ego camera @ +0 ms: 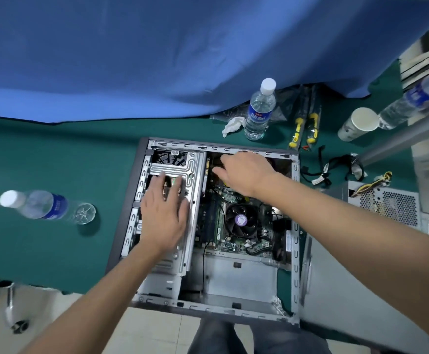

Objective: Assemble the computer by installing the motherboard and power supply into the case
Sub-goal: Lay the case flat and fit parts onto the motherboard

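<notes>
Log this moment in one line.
board in case | PSU outside | left hand on cage | right hand on board

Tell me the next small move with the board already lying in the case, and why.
Probably nudge the motherboard with the right hand until it sits square. That hand reaches over the board's far end, while the left hand lies flat on the drive cage, apparently bracing the case. The power supply sits outside on the right.

Your right hand (244, 172) hides the motherboard's (236, 226) far corner; its fingertips are not discernible. The bottle (412, 100) at right is blurred and edge-cropped.
</notes>
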### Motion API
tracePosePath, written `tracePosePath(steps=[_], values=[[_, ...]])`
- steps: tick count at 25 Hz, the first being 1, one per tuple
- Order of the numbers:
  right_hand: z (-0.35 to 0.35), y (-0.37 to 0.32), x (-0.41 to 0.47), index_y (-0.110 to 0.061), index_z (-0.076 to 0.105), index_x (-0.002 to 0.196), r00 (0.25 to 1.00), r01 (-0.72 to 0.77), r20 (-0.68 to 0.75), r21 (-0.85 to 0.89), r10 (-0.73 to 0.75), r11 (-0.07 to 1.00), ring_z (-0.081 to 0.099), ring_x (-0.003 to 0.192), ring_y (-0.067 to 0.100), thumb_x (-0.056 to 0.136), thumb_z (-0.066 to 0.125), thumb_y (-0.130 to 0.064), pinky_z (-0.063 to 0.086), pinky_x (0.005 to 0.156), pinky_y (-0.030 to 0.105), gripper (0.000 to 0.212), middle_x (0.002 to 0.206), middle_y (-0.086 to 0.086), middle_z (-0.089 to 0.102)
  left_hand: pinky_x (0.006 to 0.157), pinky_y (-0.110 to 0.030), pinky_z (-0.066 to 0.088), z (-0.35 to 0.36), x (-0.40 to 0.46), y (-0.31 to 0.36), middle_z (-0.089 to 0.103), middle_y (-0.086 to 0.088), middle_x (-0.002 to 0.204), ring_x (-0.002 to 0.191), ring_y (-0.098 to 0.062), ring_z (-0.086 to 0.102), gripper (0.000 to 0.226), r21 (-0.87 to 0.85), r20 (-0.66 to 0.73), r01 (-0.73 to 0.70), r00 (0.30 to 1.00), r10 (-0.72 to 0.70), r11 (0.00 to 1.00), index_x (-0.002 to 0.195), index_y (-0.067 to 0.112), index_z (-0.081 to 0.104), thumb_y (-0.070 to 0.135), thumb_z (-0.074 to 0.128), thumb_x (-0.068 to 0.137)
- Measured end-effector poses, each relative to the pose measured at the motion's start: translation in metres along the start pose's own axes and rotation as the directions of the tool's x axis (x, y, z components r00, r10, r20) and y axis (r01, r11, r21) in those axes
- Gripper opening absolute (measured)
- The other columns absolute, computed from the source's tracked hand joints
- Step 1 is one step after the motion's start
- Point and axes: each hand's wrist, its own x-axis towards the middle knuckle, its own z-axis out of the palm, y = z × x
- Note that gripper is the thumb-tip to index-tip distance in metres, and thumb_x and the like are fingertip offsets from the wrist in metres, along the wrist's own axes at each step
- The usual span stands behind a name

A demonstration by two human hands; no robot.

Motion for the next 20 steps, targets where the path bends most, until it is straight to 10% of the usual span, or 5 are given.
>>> tracePosePath(steps=[4, 10, 15, 20], values=[[-0.024, -0.005, 0.009, -0.014, 0.042, 0.119, 0.977, 0.008, 0.208, 0.141, -0.037, 0.99, 0.051, 0.073, 0.023, 0.091, 0.055, -0.027, 0.034, 0.055, 0.033, 0.034, 0.115, 0.004, 0.034, 0.12, -0.046, 0.012, 0.017, -0.011, -0.016, 0.022, -0.012, 0.161, 0.148, -0.027, 0.02, 0.056, 0.067, 0.001, -0.061, 0.998, 0.061, 0.996, 0.154, 0.028, 0.028, 0.045, 0.024, 0.101], [-0.01, -0.017, 0.004, -0.012, 0.054, 0.116, 0.995, 0.009, -0.094, -0.208, -0.029, 0.978, 0.062, 0.092, 0.034, 0.106, 0.037, -0.033, 0.041, 0.066, 0.037, 0.03, 0.103, 0.009, 0.063, 0.119, -0.047, 0.015, 0.023, -0.005, -0.018, 0.025, -0.011, 0.16, 0.147, -0.025, 0.02, 0.055, 0.08, -0.043, -0.072, 0.996, 0.076, 0.994, 0.152, 0.029, 0.03, 0.045, 0.026, 0.1], [-0.026, -0.014, 0.013, -0.017, 0.043, 0.129, 0.988, 0.075, 0.136, -0.005, -0.074, 0.997, 0.054, 0.076, 0.027, 0.097, 0.047, -0.023, 0.035, 0.057, 0.033, 0.032, 0.128, 0.014, 0.04, 0.119, -0.047, 0.015, 0.022, -0.008, -0.022, 0.026, -0.01, 0.16, 0.147, -0.024, 0.021, 0.055, 0.091, -0.043, -0.064, 0.997, 0.068, 0.994, 0.152, 0.029, 0.033, 0.045, 0.027, 0.1], [-0.008, -0.015, 0.0, -0.015, 0.058, 0.108, 0.985, 0.076, -0.137, -0.217, -0.107, 0.973, 0.063, 0.091, 0.033, 0.106, 0.037, -0.037, 0.035, 0.062, 0.035, 0.03, 0.099, 0.008, 0.063, 0.118, -0.046, 0.017, 0.022, -0.004, -0.022, 0.029, -0.011, 0.158, 0.145, -0.027, 0.026, 0.055, 0.094, -0.063, -0.075, 0.995, 0.081, 0.993, 0.152, 0.028, 0.035, 0.044, 0.03, 0.099]])
